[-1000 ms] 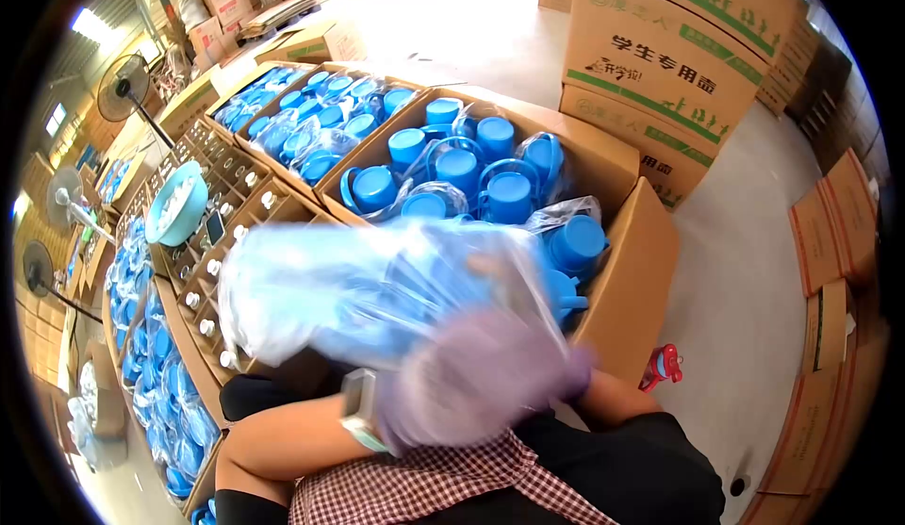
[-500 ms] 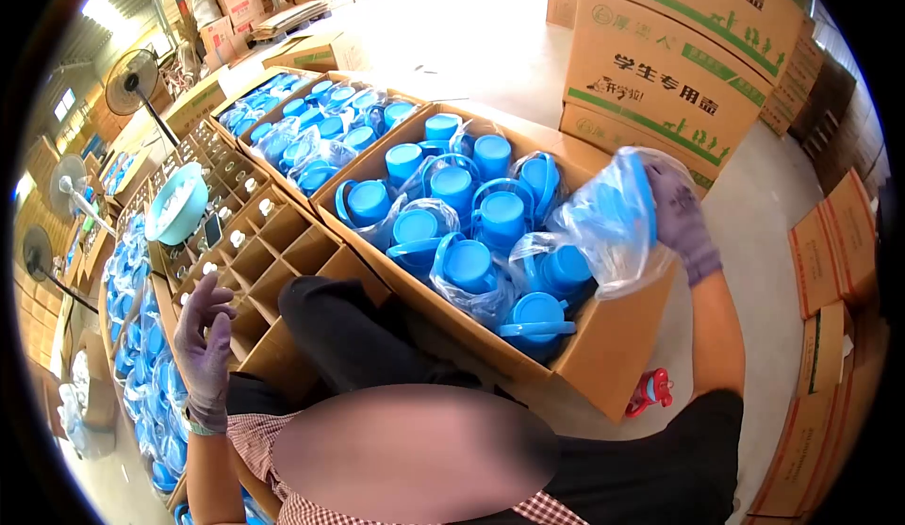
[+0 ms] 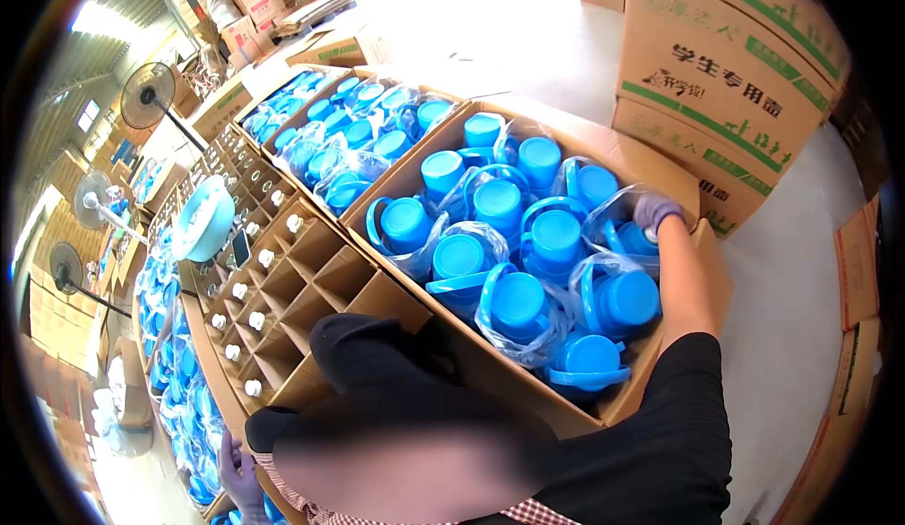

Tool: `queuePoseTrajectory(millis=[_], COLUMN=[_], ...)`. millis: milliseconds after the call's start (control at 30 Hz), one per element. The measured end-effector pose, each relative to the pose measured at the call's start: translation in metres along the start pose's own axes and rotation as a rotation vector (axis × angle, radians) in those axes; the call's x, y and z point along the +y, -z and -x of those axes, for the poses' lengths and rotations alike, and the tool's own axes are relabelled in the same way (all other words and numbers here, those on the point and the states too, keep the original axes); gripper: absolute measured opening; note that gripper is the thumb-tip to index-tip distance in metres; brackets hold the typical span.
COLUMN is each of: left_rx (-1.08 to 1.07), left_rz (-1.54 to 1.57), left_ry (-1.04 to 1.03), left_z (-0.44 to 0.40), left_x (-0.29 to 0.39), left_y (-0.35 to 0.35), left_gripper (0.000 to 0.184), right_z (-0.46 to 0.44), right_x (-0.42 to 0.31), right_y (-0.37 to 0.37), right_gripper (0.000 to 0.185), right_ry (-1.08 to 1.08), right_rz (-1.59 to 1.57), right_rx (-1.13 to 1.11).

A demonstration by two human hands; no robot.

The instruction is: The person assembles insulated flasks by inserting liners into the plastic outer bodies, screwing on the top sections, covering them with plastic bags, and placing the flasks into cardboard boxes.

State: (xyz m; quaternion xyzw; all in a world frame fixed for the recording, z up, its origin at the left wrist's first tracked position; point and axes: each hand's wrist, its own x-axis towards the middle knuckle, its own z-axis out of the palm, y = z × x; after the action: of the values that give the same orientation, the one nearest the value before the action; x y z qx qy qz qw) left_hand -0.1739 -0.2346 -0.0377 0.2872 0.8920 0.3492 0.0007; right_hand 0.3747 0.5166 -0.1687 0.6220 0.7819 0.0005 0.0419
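My right hand [image 3: 657, 214], in a purple glove, is closed on a bagged blue bottle [image 3: 634, 239] at the right end of the open carton [image 3: 452, 322]. Other blue bottles [image 3: 556, 235] with loop handles and clear plastic bags stand upright around it in that carton. Low at the left, my left hand [image 3: 238, 473], gloved too, has its fingers apart and holds nothing. It is beside a box filled with bagged blue bottles [image 3: 193, 412].
A divided carton [image 3: 316, 280] with white-capped items lies left of the bottle carton. On it are a light blue basin [image 3: 204, 219] and a phone [image 3: 241, 249]. Stacked cartons [image 3: 726, 82] rise at the right, and fans [image 3: 148, 95] stand at the left.
My right hand has lowered the bagged bottle into the carton's right end. My left hand has dropped from above the divided carton to the lower left. The view has shifted.
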Motion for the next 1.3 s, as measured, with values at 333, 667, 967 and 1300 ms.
queuePoseTrajectory(millis=[333,667,967,1300], left_rx=[0.059,-0.146,-0.075,-0.047], left_rz=[-0.223,-0.015,-0.065,-0.083], left_ry=[0.166,-0.186,-0.03,-0.049], left_z=[-0.027,-0.079,-0.068,-0.058], left_x=[0.074,-0.023,-0.027,-0.015], left_y=[0.008,-0.043,-0.024,-0.019], left_gripper=[0.048,0.057,0.057,0.054], right_z=[-0.097,0.008,0.038,-0.115], right_x=[-0.083,-0.06,0.005,-0.172], right_y=[-0.023,0.062,-0.029,-0.046], right_gripper=[0.122,0.086,0.082,0.032], right_ry=[-0.223,0.003,-0.503,-0.202], right_rz=[-0.403,-0.428,0.122,-0.661], right_rx=[-0.292,0.966,-0.02,0.051])
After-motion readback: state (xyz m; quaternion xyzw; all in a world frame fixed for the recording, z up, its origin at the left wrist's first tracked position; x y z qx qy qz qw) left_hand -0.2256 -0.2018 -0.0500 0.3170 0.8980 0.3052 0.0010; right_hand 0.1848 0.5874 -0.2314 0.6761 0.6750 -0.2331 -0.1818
